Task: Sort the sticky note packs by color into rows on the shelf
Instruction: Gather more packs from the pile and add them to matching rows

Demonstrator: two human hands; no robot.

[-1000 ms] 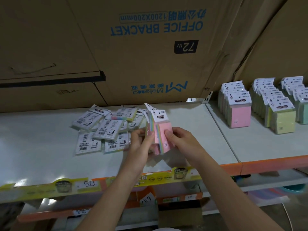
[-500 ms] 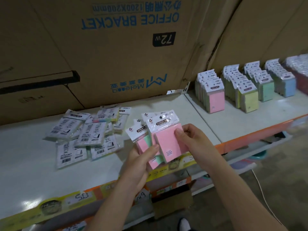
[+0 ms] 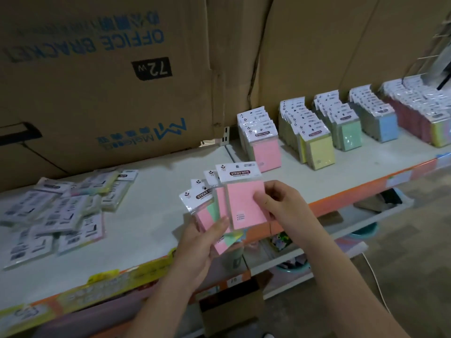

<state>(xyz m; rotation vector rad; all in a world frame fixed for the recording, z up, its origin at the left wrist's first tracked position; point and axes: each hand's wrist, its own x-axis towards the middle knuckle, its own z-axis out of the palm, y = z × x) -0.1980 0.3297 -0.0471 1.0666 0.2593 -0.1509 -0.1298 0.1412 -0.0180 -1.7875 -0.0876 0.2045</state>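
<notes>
Several sticky note packs (image 3: pixel 202 203) are fanned in the left grip (image 3: pixel 205 242) over the near edge of the shelf (image 3: pixel 151 211), the front pink pack (image 3: pixel 241 206) pinched by the right grip (image 3: pixel 285 206). It should be slid free, then stood fronting the pink row (image 3: pixel 264 150).

Glossy plastic-wrapped packs (image 3: pixel 246 203), matt cardboard (image 3: pixel 97 76)

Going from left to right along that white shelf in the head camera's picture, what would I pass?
Loose pile of packs → fan of packs in the left hand, right hand pinching the front pink pack → pink row → yellow row → green row → blue row → multicoloured row.
</notes>
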